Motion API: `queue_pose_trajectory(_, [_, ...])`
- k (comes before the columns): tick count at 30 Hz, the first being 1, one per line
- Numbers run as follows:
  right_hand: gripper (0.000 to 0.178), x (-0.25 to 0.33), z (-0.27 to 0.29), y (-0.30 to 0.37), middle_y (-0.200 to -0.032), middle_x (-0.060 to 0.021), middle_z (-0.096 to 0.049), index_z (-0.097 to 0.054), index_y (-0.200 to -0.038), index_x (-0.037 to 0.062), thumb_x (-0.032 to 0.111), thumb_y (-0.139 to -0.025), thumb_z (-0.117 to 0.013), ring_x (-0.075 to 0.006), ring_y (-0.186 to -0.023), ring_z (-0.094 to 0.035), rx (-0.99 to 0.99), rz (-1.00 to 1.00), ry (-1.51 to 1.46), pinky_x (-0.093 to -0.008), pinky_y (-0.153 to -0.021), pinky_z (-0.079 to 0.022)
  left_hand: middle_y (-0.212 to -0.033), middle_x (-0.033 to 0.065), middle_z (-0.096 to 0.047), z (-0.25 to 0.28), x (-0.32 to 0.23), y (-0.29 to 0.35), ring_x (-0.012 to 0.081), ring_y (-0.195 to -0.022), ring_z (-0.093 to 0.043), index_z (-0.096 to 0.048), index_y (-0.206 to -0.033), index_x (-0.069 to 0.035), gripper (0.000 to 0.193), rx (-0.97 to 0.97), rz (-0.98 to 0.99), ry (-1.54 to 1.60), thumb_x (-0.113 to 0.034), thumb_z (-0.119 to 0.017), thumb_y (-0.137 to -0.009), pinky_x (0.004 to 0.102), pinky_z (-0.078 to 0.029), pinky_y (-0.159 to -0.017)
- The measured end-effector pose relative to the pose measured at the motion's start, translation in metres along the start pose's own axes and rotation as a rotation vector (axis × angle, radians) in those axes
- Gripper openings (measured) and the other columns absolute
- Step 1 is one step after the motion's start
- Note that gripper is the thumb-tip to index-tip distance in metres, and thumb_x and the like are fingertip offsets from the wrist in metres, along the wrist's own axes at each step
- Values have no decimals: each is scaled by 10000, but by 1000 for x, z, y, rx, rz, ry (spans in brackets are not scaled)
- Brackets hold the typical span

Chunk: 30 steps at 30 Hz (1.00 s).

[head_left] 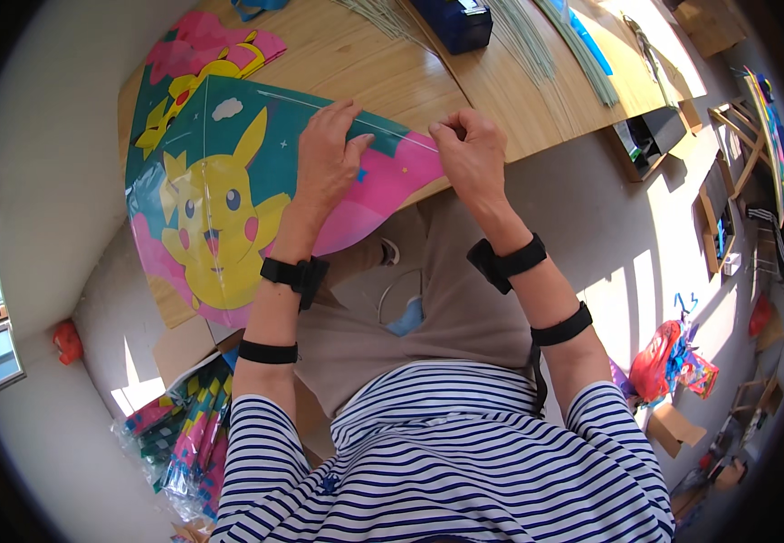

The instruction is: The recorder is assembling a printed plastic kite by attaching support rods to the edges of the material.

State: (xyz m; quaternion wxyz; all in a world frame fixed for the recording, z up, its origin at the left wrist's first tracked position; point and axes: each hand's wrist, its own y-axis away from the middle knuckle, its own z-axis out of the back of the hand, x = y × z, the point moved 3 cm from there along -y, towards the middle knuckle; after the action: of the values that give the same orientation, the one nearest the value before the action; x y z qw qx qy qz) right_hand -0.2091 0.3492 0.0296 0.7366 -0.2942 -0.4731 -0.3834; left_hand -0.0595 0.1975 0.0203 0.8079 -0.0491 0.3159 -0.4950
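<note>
A kite sheet [238, 127] in dark green and pink, printed with a large yellow cartoon figure, lies over the near left part of the table. A thin pale rod [383, 122] runs along its upper edge toward the pink corner on the right. My left hand [327, 158] rests on the kite beside that edge, its thumb apart from the fingers. At the right corner my right hand [473, 154] is closed in a pinch on the kite's tip; the fingers partly hide what lies between them.
Under it at the far left lies another folded kite [215, 54]. Bundles of thin rods [523, 45] and a dark blue box [455, 23] sit farther back on the wooden table [410, 77]. Packed kites [184, 443] stand low at left; a red bag [654, 362] lies at right.
</note>
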Motion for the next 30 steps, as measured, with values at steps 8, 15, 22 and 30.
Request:
queue_pose_trajectory(8, [195,-20,6,14,-705,-186,-666,-727,-841,-14,173,-850,-671,-301,-680,-670,7,-84,-18,-387,-659,-502,-1512,146,-474,-19,1,34,388,-1404,-403,-562,-1393,-77,621,135,10,-194,-313,-749,-850,505,-309,-1150])
queue_pose_trajectory(15, [191,-29,10,22,-670,-177,-650,-731,-868,-24,156,-866,-666,-261,-635,-654,-10,-106,-74,-364,-640,-492,-1534,133,-450,-21,2,36,368,-1436,-366,-549,-1415,-95,646,153,29,-191,-350,-741,-854,537,-265,-1169])
queue_pose_trajectory(22, [196,-32,12,25,-639,-127,-670,-741,-869,-42,143,-863,-675,-172,-594,-643,19,-214,-154,-317,-618,-497,-1536,132,-448,-22,3,37,367,-1446,-356,-549,-1418,-103,651,158,37,-183,-366,-741,-854,548,-260,-1171])
queue_pose_trajectory(30, [150,-42,15,24,-676,-102,-699,-748,-880,-43,86,-826,-695,-126,-623,-645,-29,-288,-272,-284,-629,-517,-1535,130,-448,-24,5,36,370,-1447,-352,-552,-1415,-107,662,162,41,-174,-376,-746,-842,563,-258,-1174])
